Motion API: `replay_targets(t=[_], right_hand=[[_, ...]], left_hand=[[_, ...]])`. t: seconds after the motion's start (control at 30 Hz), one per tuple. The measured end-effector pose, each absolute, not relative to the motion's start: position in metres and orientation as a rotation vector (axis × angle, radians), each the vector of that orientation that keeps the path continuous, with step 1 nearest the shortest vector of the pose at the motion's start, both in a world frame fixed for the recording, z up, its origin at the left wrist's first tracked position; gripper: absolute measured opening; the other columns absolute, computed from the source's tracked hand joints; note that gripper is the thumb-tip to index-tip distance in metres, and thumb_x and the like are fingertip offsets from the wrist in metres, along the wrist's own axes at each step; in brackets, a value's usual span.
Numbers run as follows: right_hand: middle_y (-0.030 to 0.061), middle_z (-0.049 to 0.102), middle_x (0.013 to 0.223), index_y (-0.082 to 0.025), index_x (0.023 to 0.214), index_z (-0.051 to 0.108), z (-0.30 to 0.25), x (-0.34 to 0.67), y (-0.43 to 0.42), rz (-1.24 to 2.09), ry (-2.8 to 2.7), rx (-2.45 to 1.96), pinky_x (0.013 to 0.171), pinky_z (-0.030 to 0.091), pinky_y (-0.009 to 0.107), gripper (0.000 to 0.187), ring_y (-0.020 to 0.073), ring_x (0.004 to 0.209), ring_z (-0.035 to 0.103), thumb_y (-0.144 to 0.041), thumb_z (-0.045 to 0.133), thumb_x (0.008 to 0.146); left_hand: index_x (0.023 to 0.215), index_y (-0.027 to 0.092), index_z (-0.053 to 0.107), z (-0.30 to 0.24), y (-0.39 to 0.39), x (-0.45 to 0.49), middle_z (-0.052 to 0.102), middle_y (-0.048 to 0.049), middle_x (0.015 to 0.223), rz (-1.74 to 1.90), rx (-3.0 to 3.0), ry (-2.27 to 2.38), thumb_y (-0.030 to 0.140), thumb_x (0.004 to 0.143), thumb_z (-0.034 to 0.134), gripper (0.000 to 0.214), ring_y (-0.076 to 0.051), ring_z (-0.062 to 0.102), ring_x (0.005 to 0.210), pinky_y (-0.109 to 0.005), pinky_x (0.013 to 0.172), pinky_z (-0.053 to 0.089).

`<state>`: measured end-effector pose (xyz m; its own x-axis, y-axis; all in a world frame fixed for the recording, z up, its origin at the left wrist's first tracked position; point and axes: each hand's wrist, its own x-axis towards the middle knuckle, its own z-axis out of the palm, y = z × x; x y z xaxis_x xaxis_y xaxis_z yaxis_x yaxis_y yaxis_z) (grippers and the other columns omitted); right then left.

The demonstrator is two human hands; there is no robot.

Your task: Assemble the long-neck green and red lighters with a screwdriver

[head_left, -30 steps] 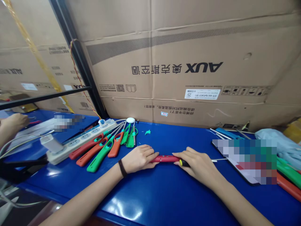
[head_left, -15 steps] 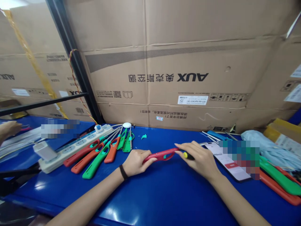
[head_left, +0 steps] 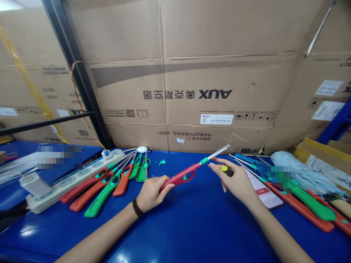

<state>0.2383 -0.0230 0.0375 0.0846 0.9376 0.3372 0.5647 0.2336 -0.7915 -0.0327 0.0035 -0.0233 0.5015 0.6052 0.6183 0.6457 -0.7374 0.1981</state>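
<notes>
My left hand (head_left: pixel 153 193) is closed round the handle end of a red long-nosed lighter (head_left: pixel 178 179). The lighter tilts up to the right, with a teal trigger, a teal collar and a bare metal tube at its far end. My right hand (head_left: pixel 233 177) is closed on a screwdriver (head_left: pixel 227 170) with a black and yellow handle; its shaft is hidden. The right fingertips are close to the teal collar; whether they touch it I cannot tell. Left of my hands lie several red, orange and green lighters, including a green lighter (head_left: pixel 95 201).
A white power strip (head_left: pixel 68 182) runs along the left. A small teal piece (head_left: pixel 162 162) lies at the back. On the right are a phone (head_left: pixel 270 199), more lighters (head_left: pixel 304 208) and a pale blue cloth bundle (head_left: pixel 298 166). A cardboard sheet (head_left: pixel 178 36) stands behind.
The lighter now tilts upward and its metal tube and teal collar show. My right hand has shifted off the lighter's front end. The view has turned slightly right.
</notes>
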Motion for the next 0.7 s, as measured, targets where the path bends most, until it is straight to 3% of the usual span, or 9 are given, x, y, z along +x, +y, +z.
replay_targets(t=[0.13,0.33,0.47,0.57,0.7], right_hand=[[-0.0084,0.043,0.035,-0.015,0.115,0.062,0.041,0.239,-0.023,0.917,-1.506,-1.276,0.037,0.025,0.022,0.052,0.0103,0.032,0.037,-0.054,0.056,0.08],[-0.0068,0.042,0.037,-0.012,0.091,0.071,0.037,0.233,-0.024,0.907,-1.507,-1.307,0.041,0.023,0.022,0.046,0.0077,0.036,0.034,-0.055,0.062,0.075],[-0.0061,0.044,0.039,-0.012,0.096,0.07,0.037,0.233,-0.024,0.995,-1.555,-1.286,0.04,0.02,0.021,0.045,0.007,0.039,0.032,-0.052,0.062,0.076],[-0.0067,0.045,0.04,-0.013,0.103,0.068,0.038,0.236,-0.024,1.085,-1.545,-1.251,0.039,0.017,0.02,0.045,0.0063,0.038,0.03,-0.049,0.063,0.077],[-0.0076,0.045,0.042,-0.015,0.11,0.063,0.041,0.241,-0.026,1.183,-1.515,-1.171,0.038,0.015,0.02,0.044,0.0057,0.038,0.029,-0.046,0.064,0.078]], left_hand=[[0.08,0.018,0.053,-0.024,0.002,-0.03,0.058,-0.0006,0.06,-1.061,-2.674,-0.989,0.037,0.097,0.035,0.031,-0.013,0.055,0.05,-0.021,0.05,0.038],[0.079,0.017,0.053,-0.026,0.002,-0.03,0.056,0.0001,0.058,-1.049,-2.7,-0.949,0.036,0.096,0.037,0.03,-0.012,0.052,0.048,-0.021,0.048,0.036],[0.074,0.016,0.054,-0.025,-0.005,-0.03,0.051,0.0011,0.054,-1.089,-2.764,-0.982,0.034,0.094,0.041,0.03,-0.011,0.047,0.046,-0.021,0.047,0.032],[0.065,0.016,0.051,-0.023,-0.011,-0.027,0.046,0.003,0.05,-1.205,-3.001,-1.223,0.04,0.094,0.038,0.04,-0.008,0.041,0.041,-0.019,0.043,0.028],[0.061,0.015,0.053,-0.02,-0.019,-0.017,0.043,0.0043,0.04,-1.479,-3.422,-1.838,0.061,0.089,0.034,0.058,-0.007,0.035,0.03,-0.018,0.035,0.023]])
